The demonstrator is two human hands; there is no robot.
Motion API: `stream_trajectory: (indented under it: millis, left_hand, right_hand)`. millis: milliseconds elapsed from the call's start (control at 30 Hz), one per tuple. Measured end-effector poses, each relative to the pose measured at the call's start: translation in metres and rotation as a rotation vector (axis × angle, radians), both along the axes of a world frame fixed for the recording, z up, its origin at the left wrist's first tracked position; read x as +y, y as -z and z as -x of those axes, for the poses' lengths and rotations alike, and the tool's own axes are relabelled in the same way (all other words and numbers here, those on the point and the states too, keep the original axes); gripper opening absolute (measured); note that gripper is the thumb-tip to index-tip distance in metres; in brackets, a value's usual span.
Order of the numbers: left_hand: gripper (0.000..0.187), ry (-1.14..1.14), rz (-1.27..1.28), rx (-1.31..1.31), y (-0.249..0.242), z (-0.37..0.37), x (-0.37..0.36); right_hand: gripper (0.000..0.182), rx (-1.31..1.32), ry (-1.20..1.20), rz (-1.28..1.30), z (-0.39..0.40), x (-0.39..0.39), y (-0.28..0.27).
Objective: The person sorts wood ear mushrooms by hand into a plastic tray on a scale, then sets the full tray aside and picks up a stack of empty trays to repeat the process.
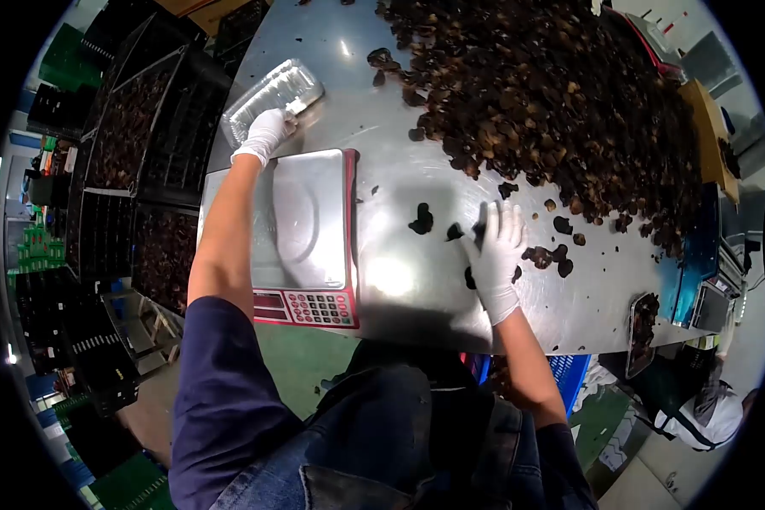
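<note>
My left hand (268, 134), in a white glove, has its fingers closed on the near edge of a clear plastic container (268, 95) beyond the scale. Below that arm sits a weighing scale (310, 221) with a steel pan and a red keypad front. My right hand (499, 259), also gloved, lies flat with fingers spread on the metal table (399, 161). Around it are a few loose dark, curled pieces (421, 218) resembling dried mushrooms. A large pile of the same dark brown pieces (544, 102) covers the table's far right.
Black crates (110, 127) with dark pieces are stacked left of the table. A small clear tray (643, 333) of pieces sits at the right corner. A blue basket (569, 374) is below the front edge. Another person (701, 416) is at lower right.
</note>
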State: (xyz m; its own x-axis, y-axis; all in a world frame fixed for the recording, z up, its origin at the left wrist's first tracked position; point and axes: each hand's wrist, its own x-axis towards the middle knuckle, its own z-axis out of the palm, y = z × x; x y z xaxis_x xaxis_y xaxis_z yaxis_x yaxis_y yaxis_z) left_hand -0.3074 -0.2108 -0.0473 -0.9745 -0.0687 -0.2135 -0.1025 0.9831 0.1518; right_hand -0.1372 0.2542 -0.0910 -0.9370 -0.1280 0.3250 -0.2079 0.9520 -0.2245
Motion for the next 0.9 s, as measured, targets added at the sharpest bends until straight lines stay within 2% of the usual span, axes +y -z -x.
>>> stream_trajectory:
  millis: [67,100,133,200,233,267,333,400,467,567,600,667,700,800,833,867,900]
  left_hand:
    - [0.019,0.010,0.001,0.322,-0.009,-0.004,0.007]
    - [0.016,-0.023,0.088,0.483,-0.012,-0.006,0.010]
    - [0.014,0.023,0.084,0.526,-0.017,-0.005,0.007]
    - [0.014,0.070,0.241,0.495,-0.006,0.003,-0.011]
    - [0.017,0.031,0.264,0.372,0.002,0.007,-0.020]
    - [0.019,-0.003,0.140,0.285,0.005,0.007,-0.028]
    - [0.021,-0.025,0.103,0.186,0.007,0.009,-0.037]
    - [0.022,-0.022,0.079,0.126,0.001,0.015,-0.039]
    - [0.017,0.050,0.036,0.142,-0.001,0.015,-0.042]
    - [0.015,0.060,0.008,0.147,-0.003,0.016,-0.046]
    - [0.015,0.062,0.009,0.147,-0.004,0.017,-0.048]
    - [0.017,0.065,0.032,0.079,-0.005,0.021,-0.049]
    - [0.017,0.096,0.038,0.090,-0.004,0.022,-0.050]
    - [0.017,0.086,0.081,0.119,-0.006,0.018,-0.046]
    - [0.019,0.130,0.086,0.124,-0.006,0.017,-0.047]
    - [0.020,0.144,0.130,0.119,-0.009,0.014,-0.043]
    - [0.020,0.154,0.130,0.139,-0.004,0.014,-0.044]
  right_hand:
    - [0.077,-0.030,-0.113,0.071,0.010,-0.013,-0.018]
    - [0.075,-0.126,-0.175,0.007,0.007,-0.028,-0.026]
    - [0.074,-0.102,-0.274,-0.047,0.006,-0.042,-0.020]
    - [0.071,-0.207,-0.420,-0.090,-0.001,-0.073,-0.017]
    - [0.071,-0.200,-0.428,-0.094,-0.004,-0.085,-0.012]
    - [0.071,-0.239,-0.434,-0.105,-0.006,-0.095,-0.004]
    - [0.071,-0.288,-0.416,-0.131,-0.016,-0.103,0.003]
    - [0.069,-0.304,-0.406,-0.299,-0.022,-0.101,0.005]
    - [0.065,-0.268,-0.419,-0.265,-0.018,-0.100,0.002]
    - [0.048,-0.106,-0.368,-0.052,0.011,-0.113,-0.010]
    - [0.048,-0.105,-0.367,-0.051,0.023,-0.121,-0.010]
    - [0.045,-0.226,-0.430,0.217,0.044,-0.137,-0.011]
    - [0.045,-0.227,-0.421,0.218,0.051,-0.145,-0.012]
    - [0.026,-0.300,-0.422,0.077,0.071,-0.164,-0.015]
    - [0.016,0.188,-0.506,0.197,0.081,-0.148,0.100]
    - [0.016,0.185,-0.493,0.184,0.079,-0.145,0.088]
    - [0.012,0.006,-0.484,0.032,0.075,-0.146,0.058]
